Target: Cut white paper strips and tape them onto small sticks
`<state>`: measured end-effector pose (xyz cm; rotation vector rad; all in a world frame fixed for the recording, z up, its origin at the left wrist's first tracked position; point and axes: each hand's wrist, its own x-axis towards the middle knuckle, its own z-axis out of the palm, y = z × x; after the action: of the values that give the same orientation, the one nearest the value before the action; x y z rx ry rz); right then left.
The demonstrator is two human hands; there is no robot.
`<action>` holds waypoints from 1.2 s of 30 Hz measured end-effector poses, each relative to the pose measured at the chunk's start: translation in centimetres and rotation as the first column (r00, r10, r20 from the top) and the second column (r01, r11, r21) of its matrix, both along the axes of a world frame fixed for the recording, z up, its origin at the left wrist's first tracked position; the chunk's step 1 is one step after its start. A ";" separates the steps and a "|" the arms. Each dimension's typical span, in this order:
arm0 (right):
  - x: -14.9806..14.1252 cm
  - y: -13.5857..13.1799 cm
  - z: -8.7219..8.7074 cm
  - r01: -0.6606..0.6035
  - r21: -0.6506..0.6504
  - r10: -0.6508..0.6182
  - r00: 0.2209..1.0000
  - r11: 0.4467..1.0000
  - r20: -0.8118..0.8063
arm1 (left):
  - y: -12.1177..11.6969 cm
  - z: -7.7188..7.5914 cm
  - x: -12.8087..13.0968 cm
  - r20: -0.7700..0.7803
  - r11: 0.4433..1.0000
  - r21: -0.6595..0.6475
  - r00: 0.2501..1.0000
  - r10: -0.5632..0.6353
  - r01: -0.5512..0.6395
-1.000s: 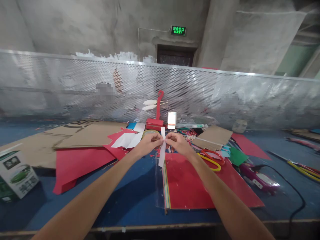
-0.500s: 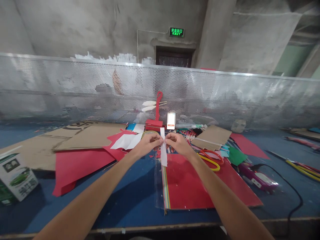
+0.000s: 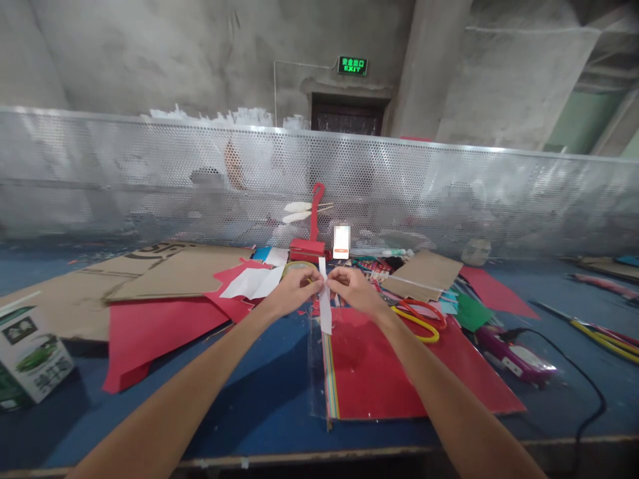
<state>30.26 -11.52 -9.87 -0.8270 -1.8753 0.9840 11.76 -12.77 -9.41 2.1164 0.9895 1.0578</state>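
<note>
A narrow strip of white paper (image 3: 325, 316) stands upright between my two hands, its lower end hanging over the red sheets. My left hand (image 3: 299, 287) pinches its left edge with thumb and fingertips. On the opposite edge, my right hand (image 3: 352, 289) pinches it at about the same height. Beneath and to the right lies a pack of coloured paper with a red sheet (image 3: 384, 372) on top. A roll of tape (image 3: 298, 266) is partly hidden behind my left hand. Yellow-and-red-handled scissors (image 3: 422, 326) lie beyond my right wrist.
Cardboard (image 3: 174, 274), red paper (image 3: 154, 339) and a drink carton (image 3: 32, 356) occupy the left. A red paper-covered object (image 3: 308, 250) and a lit phone (image 3: 341, 242) stand before the perforated metal screen (image 3: 259, 173). A purple device (image 3: 516, 356) with a black cord is at right.
The white strip has shifted slightly left and tilted a little. Both hands keep their pinch on it, and the things on the table look the same.
</note>
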 end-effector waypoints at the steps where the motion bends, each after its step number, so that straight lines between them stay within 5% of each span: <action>1: 0.0 0.0 0.0 0.000 0.005 0.000 1.000 1.000 -0.001 | 0.0 0.0 0.0 -0.007 1.000 0.009 1.000 0.006 -0.006; 25: -0.1 0.1 -0.4 0.063 0.090 -0.067 0.997 0.994 0.048 | -0.4 0.1 0.2 -0.121 0.986 0.128 0.986 0.119 -0.103; 36: 0.1 0.3 -0.3 0.035 0.038 -0.036 0.999 0.999 0.034 | -0.2 0.0 0.1 -0.077 0.992 0.111 0.994 0.071 -0.062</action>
<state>30.36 -11.24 -10.20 -0.8580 -1.8965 0.9155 11.91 -12.97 -9.38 2.2436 1.0695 1.0872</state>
